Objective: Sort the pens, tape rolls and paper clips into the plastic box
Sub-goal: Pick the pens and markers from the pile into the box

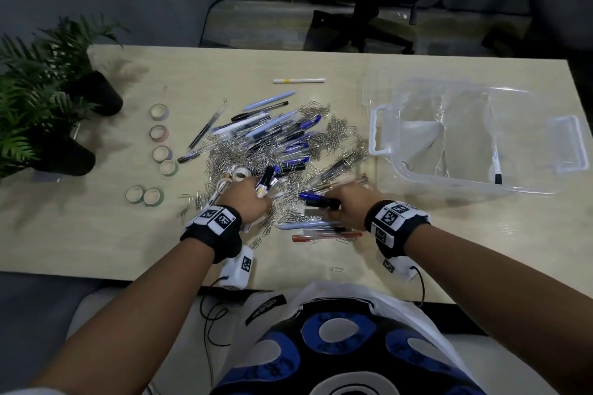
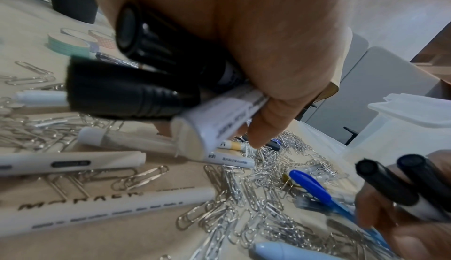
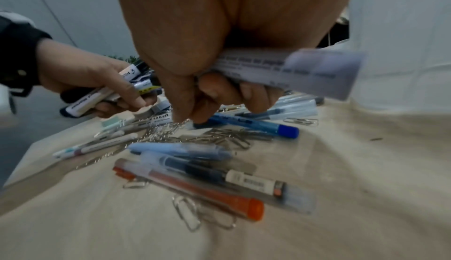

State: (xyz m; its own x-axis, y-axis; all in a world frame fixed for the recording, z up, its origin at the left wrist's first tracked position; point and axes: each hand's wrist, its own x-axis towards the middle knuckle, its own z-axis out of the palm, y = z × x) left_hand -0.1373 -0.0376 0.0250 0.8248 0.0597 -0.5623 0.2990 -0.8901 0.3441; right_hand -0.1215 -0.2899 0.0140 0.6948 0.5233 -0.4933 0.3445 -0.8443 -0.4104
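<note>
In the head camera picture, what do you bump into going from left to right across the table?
Plants → tape rolls → pile of pens and paper clips → plastic box.

Light: dim, cool, soft.
Shadows: faint beside the potted plants [image 1: 48,99], upper left.
Blur: wrist views smeared; held markers [image 2: 146,83] streaked.
Edges: head view bowed.

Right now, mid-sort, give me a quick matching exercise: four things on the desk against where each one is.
Things:
1. black-capped white markers
2. clear plastic box
3. red-capped clear pen
4. washi tape rolls

Places:
A. desk's right side
B. beside the potted plants
C. held in the left hand
D. desk's near edge

Pairs: 1-C, 2-A, 3-D, 4-B
</note>
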